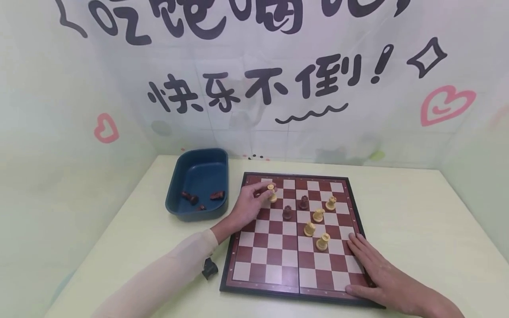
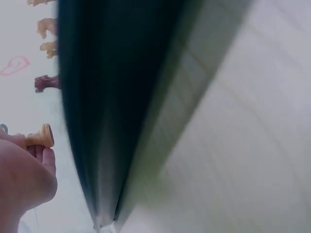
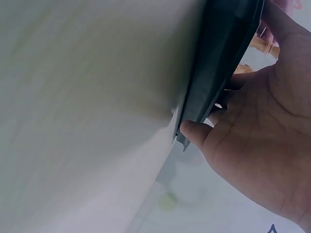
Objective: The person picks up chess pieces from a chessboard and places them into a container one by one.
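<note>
My left hand [image 1: 249,204] pinches one cream, round-based chess piece [image 1: 273,198]. My right hand [image 1: 383,276] rests, fingers [image 1: 363,248] outstretched, on the board [image 1: 274,254], where four more cream pieces [image 1: 309,229] and two dark-red pieces [image 1: 287,213] stand.

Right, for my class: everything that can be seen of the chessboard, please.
The chessboard lies flat on the pale table, checkered in reddish brown and off-white, with a brown border and dark sides. It looks smooth and glossy, perhaps plastic. A dark seam splits it into halves. Six chess pieces, four pale and two dark, stand on it. The right hand rests on its right edge; the left hand holds another pale piece over its far left part.
</note>
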`<state>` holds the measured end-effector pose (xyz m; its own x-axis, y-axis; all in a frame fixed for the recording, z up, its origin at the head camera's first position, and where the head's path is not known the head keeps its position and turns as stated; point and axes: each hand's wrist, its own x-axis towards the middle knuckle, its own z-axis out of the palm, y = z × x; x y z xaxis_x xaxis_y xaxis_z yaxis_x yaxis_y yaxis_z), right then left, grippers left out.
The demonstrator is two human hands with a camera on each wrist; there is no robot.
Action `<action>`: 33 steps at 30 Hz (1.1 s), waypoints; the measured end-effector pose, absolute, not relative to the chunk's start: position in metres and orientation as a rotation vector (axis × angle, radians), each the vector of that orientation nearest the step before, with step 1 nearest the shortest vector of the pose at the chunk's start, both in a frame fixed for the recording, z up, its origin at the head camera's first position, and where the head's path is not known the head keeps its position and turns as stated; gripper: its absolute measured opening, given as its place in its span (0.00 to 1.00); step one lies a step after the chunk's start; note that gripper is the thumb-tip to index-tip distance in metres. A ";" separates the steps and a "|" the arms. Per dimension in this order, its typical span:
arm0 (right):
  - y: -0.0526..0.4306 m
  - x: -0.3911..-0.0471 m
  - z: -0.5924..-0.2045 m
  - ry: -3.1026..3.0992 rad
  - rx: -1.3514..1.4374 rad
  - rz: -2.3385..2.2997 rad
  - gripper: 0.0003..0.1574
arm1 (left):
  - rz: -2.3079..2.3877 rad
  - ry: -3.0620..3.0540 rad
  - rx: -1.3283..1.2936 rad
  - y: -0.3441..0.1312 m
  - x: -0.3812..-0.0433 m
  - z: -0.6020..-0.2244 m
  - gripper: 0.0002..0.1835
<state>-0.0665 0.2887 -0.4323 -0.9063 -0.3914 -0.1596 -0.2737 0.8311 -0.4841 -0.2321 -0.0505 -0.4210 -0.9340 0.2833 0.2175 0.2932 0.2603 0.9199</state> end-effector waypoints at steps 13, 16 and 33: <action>0.289 -0.067 -0.430 2.803 -0.519 -0.653 0.64 | -1.843 -2.390 -0.408 -0.071 -0.236 -0.405 0.15; 0.289 -0.068 -0.430 2.788 -0.506 -0.656 0.65 | -1.854 -2.375 -0.390 -0.074 -0.236 -0.403 0.15; 0.288 -0.066 -0.427 2.706 -0.461 -0.693 0.68 | -1.914 -2.365 -0.371 -0.098 -0.232 -0.400 0.16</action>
